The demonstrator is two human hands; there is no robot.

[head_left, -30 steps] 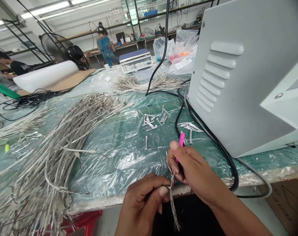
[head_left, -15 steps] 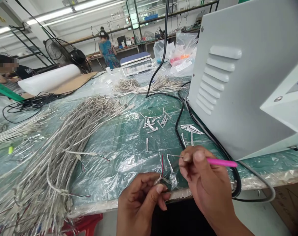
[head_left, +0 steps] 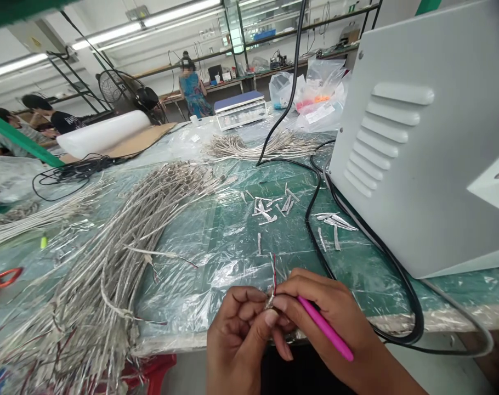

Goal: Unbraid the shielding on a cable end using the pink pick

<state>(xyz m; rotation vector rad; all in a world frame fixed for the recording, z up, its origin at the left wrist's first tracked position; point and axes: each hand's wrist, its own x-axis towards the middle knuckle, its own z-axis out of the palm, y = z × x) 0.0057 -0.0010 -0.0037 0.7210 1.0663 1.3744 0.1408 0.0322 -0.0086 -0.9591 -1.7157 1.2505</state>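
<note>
At the bottom middle, left hand [head_left: 241, 329]: pinches a cable end [head_left: 270, 300], with red and pale wires [head_left: 274, 274] poking up.
Right hand [head_left: 329, 304]: grips a pink pen-shaped tool [head_left: 327, 330], its tip hidden.
Both hands: apart just before, now close together, so work seems back on the cable end.
Foil strips [head_left: 262, 210]: lie in the middle, right of the big cable bundle [head_left: 138, 219].

Over the near edge of the bench [head_left: 179, 315], the right hand [head_left: 335, 302] hides from me the tip of the slim pink rod-shaped tool [head_left: 325, 328]; the orange-looped scissors [head_left: 6, 283] are cropped at my left.
</note>
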